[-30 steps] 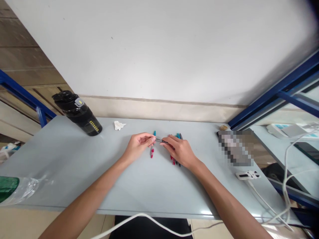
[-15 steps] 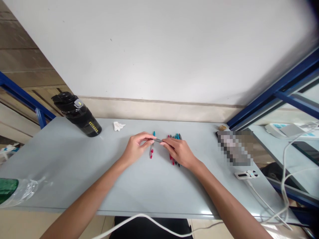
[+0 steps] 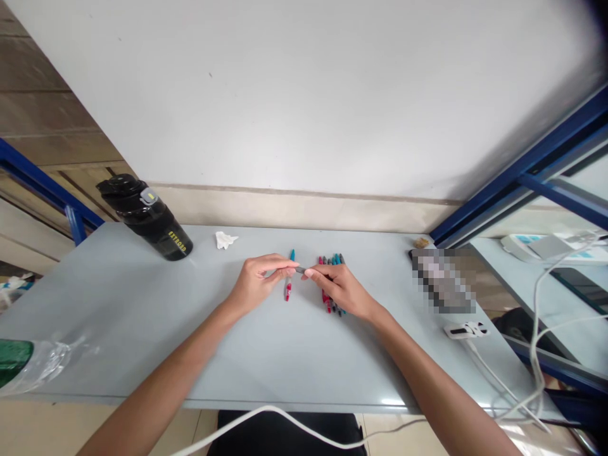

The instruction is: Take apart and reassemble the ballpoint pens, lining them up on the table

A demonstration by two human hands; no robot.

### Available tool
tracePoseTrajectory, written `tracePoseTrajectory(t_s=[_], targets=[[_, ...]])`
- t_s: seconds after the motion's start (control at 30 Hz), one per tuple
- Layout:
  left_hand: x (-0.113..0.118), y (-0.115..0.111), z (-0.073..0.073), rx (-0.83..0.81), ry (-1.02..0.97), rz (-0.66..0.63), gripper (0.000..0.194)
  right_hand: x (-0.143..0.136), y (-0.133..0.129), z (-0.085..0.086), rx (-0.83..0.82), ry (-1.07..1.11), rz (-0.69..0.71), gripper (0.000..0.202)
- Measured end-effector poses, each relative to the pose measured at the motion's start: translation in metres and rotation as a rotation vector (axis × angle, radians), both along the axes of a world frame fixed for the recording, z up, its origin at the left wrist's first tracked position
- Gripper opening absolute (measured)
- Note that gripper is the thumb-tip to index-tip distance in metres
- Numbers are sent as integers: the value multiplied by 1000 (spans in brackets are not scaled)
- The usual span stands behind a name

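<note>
Between my two hands, above the middle of the table, is a dark grey pen [image 3: 300, 270], mostly covered by fingers. My left hand [image 3: 254, 282] is closed, pinching its left end between thumb and fingertips. The right end is pinched by my right hand [image 3: 346, 290], also closed. Below the held pen lies a single pen [image 3: 288, 290] with a red end and a teal end, its middle partly hidden. A row of several red, dark and teal pens [image 3: 327, 305] rests on the table under my right hand, which hides their middles.
On the grey table [image 3: 237, 361] stand a black bottle [image 3: 156, 225] at back left and a crumpled tissue [image 3: 225, 240]. A clear bottle with green [image 3: 42, 364] lies at the left edge. To the right are a blurred-out phone-like object [image 3: 441, 282], a white device [image 3: 465, 330] and cables.
Both hands stay on the grey pen. The right fingertips have come slightly closer to the left ones, so less of the pen shows between them. The view has shifted slightly.
</note>
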State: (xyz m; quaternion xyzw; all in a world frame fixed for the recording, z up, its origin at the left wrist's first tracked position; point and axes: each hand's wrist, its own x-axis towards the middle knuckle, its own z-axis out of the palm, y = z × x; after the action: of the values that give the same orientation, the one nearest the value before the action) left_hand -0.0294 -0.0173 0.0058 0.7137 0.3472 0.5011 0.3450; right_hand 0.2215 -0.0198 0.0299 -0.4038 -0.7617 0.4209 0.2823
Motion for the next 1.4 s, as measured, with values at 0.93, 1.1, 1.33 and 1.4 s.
tracePoseTrajectory(t_s=[0.93, 1.1, 1.33, 1.4], targets=[[12, -7, 1, -70, 126, 115, 21, 65, 35, 4, -737, 1675, -275, 49], [11, -5, -4, -55, 185, 120, 22, 64, 34, 6, -726, 1720, -238, 46], [10, -2, -19, 105, 429, 55, 27, 56, 29, 8, -597, 1555, -301, 54], [10, -2, -21, 111, 471, 62, 21, 50, 27, 12, -521, 1470, -324, 56]])
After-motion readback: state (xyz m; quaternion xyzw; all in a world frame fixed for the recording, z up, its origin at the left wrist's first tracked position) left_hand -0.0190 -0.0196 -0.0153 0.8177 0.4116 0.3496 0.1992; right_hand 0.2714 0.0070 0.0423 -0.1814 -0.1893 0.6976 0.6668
